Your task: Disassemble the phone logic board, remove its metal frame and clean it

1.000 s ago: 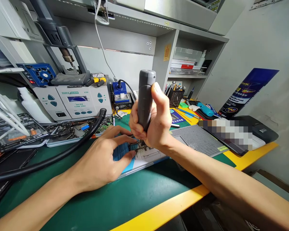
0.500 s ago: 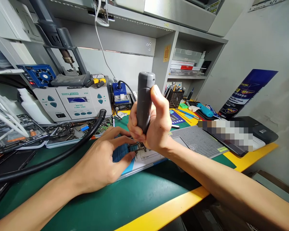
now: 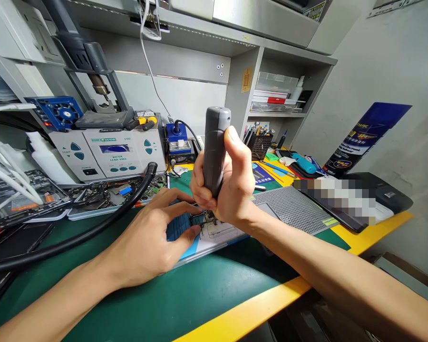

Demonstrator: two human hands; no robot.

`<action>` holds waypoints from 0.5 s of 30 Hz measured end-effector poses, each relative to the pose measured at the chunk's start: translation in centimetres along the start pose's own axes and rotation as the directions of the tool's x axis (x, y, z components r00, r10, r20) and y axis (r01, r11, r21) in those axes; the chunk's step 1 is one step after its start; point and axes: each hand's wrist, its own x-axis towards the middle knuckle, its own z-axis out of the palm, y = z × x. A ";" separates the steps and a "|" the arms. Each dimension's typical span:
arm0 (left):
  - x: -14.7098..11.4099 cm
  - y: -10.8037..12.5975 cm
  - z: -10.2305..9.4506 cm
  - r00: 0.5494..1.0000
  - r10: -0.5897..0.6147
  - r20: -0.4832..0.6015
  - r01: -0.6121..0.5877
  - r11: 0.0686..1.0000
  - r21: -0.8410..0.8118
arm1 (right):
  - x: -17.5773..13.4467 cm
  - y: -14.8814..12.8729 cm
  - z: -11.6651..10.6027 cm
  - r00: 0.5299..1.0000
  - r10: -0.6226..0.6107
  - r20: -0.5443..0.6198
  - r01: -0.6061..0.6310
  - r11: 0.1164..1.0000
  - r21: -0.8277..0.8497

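Note:
My right hand is closed around a thick, dark grey tool handle. The handle stands nearly upright, leaning slightly, with my thumb along its side. Its lower end is hidden behind the hand. Beneath it lies a small dark circuit board, partly covered by my fingers, on a flat blue-and-white pad. My left hand rests on that pad from the left, thumb and fingertips bent around the board's left part and touching it. I cannot make out where the tool meets the board.
A hot air station stands back left, its black hose curving over the green mat. Trays of circuit boards lie before it. To the right are a perforated grey plate, a pen holder and a tilted spray can.
The grey handle and my right hand have shifted very slightly to the right. My left hand stays in place on the board.

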 end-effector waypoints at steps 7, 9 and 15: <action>0.1 0.0 -0.1 1.000 -0.008 0.002 0.008 1.000 -0.002 | -0.1 -0.1 0.1 1.000 -0.005 -0.017 0.004 1.000 -0.031; 0.1 0.0 -0.1 1.000 -0.014 0.007 0.014 1.000 -0.007 | 0.0 0.0 0.1 1.000 -0.015 0.002 0.015 1.000 -0.008; -0.1 0.0 0.0 1.000 -0.007 -0.004 0.006 1.000 -0.015 | -0.1 -0.1 0.1 1.000 -0.022 0.008 0.022 0.999 0.027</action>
